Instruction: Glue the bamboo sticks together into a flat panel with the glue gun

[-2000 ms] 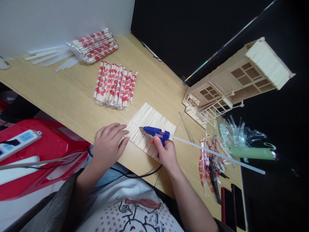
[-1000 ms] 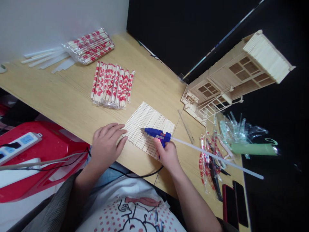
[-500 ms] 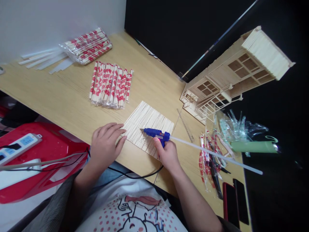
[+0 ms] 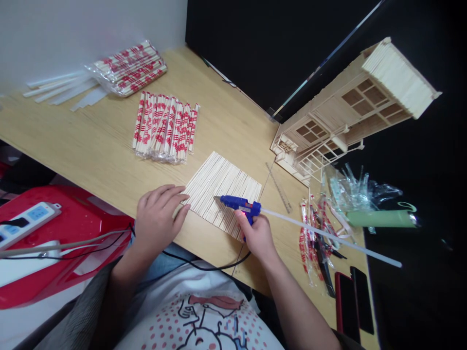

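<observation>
A flat panel of pale wooden sticks (image 4: 207, 182), laid side by side, rests on the desk in front of me. My right hand (image 4: 258, 236) is wrapped round the handle of a blue hot glue gun (image 4: 237, 203), whose nozzle points left over the middle of the panel. Whether the nozzle touches the sticks I cannot tell. A long translucent glue stick (image 4: 328, 234) juts from the gun's back end. Fingers stretched out, my left hand (image 4: 160, 214) lies at the panel's left edge, its fingertips against or close to the sticks.
Wrapped chopsticks (image 4: 166, 126) and a bagged bundle (image 4: 131, 68) lie at the left. A wooden house model (image 4: 339, 107) stands at the back right. Wrappers (image 4: 308, 243), a green bottle (image 4: 381, 218) and two phones (image 4: 346, 306) line the right side. The gun's cord (image 4: 207, 267) hangs below the desk edge.
My right hand has shifted the glue gun slightly to the right over the panel. My left hand has stayed at the panel's left edge.
</observation>
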The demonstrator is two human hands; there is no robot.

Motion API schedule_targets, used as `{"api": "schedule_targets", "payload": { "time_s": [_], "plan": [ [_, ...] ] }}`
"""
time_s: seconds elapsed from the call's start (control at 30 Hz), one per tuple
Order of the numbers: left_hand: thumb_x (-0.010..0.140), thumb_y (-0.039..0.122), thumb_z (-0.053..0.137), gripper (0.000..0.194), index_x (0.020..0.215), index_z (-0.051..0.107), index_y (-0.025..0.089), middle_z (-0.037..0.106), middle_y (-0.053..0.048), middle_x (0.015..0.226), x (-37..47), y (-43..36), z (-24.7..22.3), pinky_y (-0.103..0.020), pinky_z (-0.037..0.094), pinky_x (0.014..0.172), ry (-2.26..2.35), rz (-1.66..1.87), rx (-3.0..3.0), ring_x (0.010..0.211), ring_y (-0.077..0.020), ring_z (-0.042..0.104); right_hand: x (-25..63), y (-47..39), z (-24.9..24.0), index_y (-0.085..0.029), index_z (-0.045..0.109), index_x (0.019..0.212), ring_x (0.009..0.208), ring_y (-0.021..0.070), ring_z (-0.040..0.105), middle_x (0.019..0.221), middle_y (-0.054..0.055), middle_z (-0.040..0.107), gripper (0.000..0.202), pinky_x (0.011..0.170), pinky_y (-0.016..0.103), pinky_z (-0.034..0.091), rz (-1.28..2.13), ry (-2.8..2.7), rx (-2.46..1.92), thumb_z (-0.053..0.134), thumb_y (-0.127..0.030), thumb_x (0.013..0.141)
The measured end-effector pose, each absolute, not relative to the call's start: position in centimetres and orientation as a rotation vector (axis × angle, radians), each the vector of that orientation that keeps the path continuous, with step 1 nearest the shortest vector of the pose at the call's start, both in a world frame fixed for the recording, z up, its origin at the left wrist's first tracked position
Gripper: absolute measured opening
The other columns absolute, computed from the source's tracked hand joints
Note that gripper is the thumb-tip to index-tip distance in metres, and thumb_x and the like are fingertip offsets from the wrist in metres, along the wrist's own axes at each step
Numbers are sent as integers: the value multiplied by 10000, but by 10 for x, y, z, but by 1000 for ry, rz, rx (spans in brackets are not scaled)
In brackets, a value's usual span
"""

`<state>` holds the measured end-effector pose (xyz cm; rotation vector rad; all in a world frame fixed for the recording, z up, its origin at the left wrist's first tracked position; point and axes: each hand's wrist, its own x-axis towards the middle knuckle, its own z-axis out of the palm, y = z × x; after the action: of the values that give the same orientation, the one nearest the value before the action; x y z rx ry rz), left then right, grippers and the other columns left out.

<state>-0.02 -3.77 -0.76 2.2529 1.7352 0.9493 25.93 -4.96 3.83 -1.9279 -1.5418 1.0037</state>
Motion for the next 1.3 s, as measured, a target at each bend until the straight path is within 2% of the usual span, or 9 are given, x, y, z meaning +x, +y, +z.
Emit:
{"api": "schedule_targets", "payload": {
  "time_s": [0.17, 0.47, 0.73, 0.9, 1.03, 1.17, 1.3],
  "plan": [
    [981, 339, 601, 182, 1121, 672, 248, 720, -35, 1290, 0, -37, -8, -497, 432, 1030, 1745, 933, 2289, 1241, -290, 618, 263, -53, 34, -166, 673, 654, 418, 158, 512, 423, -13, 520, 581, 449, 255, 388, 1029, -1491, -1895, 555, -666, 925],
    [977, 328, 611, 172, 1118, 668, 247, 722, -33, 1278, 0, -37, -8, -491, 445, 1023, 1737, 949, 2310, 1228, -291, 625, 261, -51, 41, -211, 577, 523, 525, 193, 611, 474, 30, 577, 572, 555, 269, 443, 807, -1698, -1911, 512, -575, 960],
    [972, 333, 614, 174, 1115, 668, 250, 723, -37, 1277, 0, -36, -8, -490, 443, 1033, 1735, 947, 2292, 1233, -291, 626, 267, -54, 41, -172, 752, 768, 711, 251, 713, 712, 79, 746, 455, 713, 306, 527, 701, -1729, -1891, 530, -520, 958],
    [970, 330, 616, 180, 1117, 670, 242, 722, -42, 1278, 0, -36, -8, -491, 446, 1031, 1730, 953, 2297, 1229, -293, 626, 271, -61, 38, -185, 706, 685, 575, 218, 648, 506, 28, 618, 501, 566, 274, 483, 853, -1617, -1912, 539, -571, 956],
    [965, 324, 625, 176, 1112, 675, 240, 725, -45, 1272, 0, -36, -7, -494, 443, 1034, 1730, 963, 2300, 1226, -296, 628, 272, -63, 38, -175, 710, 691, 531, 209, 618, 428, 1, 539, 509, 513, 262, 450, 906, -1566, -1905, 553, -588, 945],
    [967, 323, 621, 172, 1107, 679, 241, 726, -50, 1270, 0, -37, -7, -496, 443, 1031, 1728, 961, 2300, 1222, -298, 630, 271, -62, 38, -192, 699, 636, 551, 228, 643, 411, 15, 538, 519, 518, 272, 452, 852, -1613, -1924, 535, -572, 951],
    [965, 336, 621, 178, 1108, 678, 246, 724, -44, 1276, 0, -37, -8, -495, 441, 1035, 1728, 951, 2286, 1229, -298, 627, 272, -61, 40, -211, 688, 613, 583, 245, 670, 420, 23, 546, 511, 605, 294, 493, 773, -1688, -1934, 514, -542, 961]
  ]
}}
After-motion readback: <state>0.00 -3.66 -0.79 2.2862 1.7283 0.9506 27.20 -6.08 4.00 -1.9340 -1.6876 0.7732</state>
